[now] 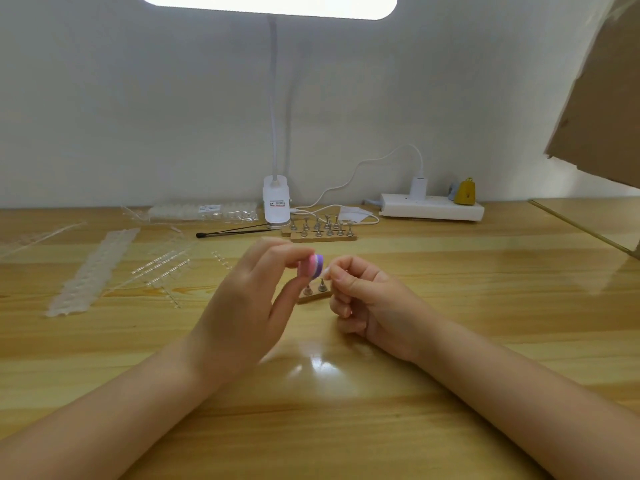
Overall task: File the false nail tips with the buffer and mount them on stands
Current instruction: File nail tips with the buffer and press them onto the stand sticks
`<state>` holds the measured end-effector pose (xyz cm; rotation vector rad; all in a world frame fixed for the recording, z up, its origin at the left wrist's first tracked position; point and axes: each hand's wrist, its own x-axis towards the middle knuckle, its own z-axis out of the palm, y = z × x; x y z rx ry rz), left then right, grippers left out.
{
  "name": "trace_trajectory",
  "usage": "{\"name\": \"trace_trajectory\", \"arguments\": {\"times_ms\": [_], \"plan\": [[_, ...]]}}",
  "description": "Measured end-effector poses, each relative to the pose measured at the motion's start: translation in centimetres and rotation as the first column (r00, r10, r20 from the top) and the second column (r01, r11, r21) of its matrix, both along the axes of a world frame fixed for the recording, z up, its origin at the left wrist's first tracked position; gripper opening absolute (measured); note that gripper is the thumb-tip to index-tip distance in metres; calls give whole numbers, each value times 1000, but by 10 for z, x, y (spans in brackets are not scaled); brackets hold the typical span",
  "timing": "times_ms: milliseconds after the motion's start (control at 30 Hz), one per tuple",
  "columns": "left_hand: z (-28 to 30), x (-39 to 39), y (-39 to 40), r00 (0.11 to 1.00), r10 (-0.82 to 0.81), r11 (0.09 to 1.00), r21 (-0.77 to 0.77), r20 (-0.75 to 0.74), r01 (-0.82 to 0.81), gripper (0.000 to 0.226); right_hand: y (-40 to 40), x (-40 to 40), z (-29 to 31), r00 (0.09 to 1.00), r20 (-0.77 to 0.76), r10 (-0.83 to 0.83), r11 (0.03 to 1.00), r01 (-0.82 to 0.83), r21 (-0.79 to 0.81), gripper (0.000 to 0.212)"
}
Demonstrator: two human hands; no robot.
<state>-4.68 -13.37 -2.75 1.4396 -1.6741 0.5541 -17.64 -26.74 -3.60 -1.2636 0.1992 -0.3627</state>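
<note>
Nail tip (326, 270) pinched right, buffer (313, 266) left

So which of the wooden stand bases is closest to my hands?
The small wooden base with two metal pegs, just behind your hands; the two longer bases sit farther back near the lamp clamp.

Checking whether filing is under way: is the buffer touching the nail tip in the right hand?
Cannot tell. In the head view the buffer, held by the left hand, sits right beside the nail tip pinched by the right hand, but blur hides any contact.
</note>
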Motion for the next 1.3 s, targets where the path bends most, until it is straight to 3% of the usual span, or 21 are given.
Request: {"name": "trace_trajectory", "arguments": {"times_ms": [167, 267, 433, 533, 700, 867, 1067, 1200, 1300], "plan": [[-3, -3, -2, 998, 55, 994, 95, 44, -59, 14, -1, 1, 1, 999, -17, -38, 999, 39, 38, 5], [0, -2, 0, 994, 82, 996, 39, 75, -85, 14, 0, 1, 0, 999, -24, -29, 999, 30, 28, 7], [1, -3, 2, 952, 65, 997, 18, 299, -73, 10, 1, 1, 2, 998, -46, 48, 999, -48, -5, 15], [5, 11, 4, 949, 156, 987, -12, 273, -159, 9, 0, 1, 3, 997, -70, 39, 999, -36, 39, 8], [2, -6, -1, 896, 67, 993, -115, 439, -17, 19, 2, 1, 3, 994, -75, 73, 997, -74, -8, 13], [8, 13, 4, 900, 158, 986, -120, 407, -119, 12, -1, 0, 5, 990, -97, 102, 995, -101, 15, 11], [2, -4, -3, 867, 91, 987, -158, 491, -14, 28, 1, 2, 6, 984, -110, 144, 989, -148, -29, 17], [9, 14, 2, 880, 159, 983, -156, 449, -98, 12, -2, 0, 7, 983, -127, 134, 991, -129, 45, 13], [3, 2, 0, 870, 73, 990, -140, 488, -4, 20, -1, 0, 7, 980, -126, 153, 988, -153, 12, 17]]}}
